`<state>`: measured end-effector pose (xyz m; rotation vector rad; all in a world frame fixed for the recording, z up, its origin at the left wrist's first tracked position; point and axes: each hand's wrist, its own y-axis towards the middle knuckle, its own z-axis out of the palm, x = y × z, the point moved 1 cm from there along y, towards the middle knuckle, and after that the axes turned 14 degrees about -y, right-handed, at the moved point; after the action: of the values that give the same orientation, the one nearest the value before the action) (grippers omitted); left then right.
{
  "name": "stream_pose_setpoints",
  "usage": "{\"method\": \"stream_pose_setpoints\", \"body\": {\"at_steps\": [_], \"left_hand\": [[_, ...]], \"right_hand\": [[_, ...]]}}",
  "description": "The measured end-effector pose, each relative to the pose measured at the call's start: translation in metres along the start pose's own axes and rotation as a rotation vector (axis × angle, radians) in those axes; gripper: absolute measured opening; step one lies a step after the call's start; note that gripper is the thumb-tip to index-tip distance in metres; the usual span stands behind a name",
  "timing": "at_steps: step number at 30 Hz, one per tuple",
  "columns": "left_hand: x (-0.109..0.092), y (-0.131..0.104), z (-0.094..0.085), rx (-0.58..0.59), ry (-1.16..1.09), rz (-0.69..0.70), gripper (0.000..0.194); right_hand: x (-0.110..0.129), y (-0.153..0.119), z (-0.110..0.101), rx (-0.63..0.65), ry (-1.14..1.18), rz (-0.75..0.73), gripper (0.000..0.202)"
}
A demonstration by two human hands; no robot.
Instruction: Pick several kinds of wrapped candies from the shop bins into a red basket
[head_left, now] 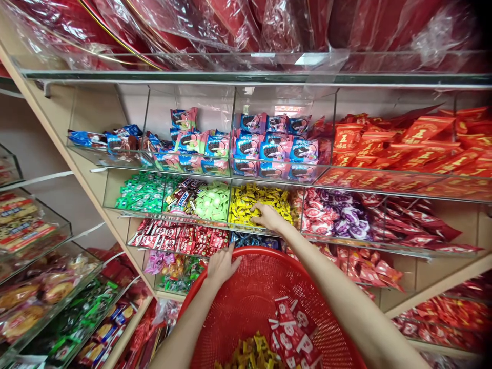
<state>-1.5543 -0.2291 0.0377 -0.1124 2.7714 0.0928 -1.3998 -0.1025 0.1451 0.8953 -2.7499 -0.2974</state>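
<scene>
Our left hand (222, 267) clasps the far-left rim of the red basket (246, 289); inside lie yellow sweets (255, 352) and red packets (294, 335). Our curled right hand (266, 215) touches the clear bin (239, 227)'s yellow candies (277, 201); whether pinching any, we cannot tell.

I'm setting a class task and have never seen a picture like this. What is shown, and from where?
There is no machine: a person works bare-handed, seen by one head-worn camera looking forward and down. The display rack holds Snickers bars and blue-and-pink biscuit packets, among others. The left hand holds a red plastic basket containing yellow packets and red-and-white packets. The right hand is at the yellow-wrapped sweets; whether it grips any is unclear.
</scene>
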Motion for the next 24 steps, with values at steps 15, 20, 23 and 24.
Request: {"method": "stream_pose_setpoints", "body": {"at_steps": [15, 20, 23, 24], "left_hand": [[-0.001, -0.002, -0.001, 0.006, 0.032, 0.014, 0.061], [-0.001, 0.001, 0.002, 0.002, 0.040, 0.021, 0.062], [-0.002, 0.001, 0.002, -0.001, 0.047, 0.017, 0.063], [-0.002, 0.001, 0.002, 0.001, 0.050, 0.015, 0.063]], "right_hand": [[0.020, -0.067, -0.036, -0.328, 0.488, 0.098, 0.041], [0.028, -0.140, -0.026, -0.037, 0.483, -0.039, 0.040], [0.027, -0.176, -0.004, 0.229, 0.439, -0.112, 0.034], [0.026, -0.186, 0.004, 0.310, 0.412, -0.134, 0.033]]}}
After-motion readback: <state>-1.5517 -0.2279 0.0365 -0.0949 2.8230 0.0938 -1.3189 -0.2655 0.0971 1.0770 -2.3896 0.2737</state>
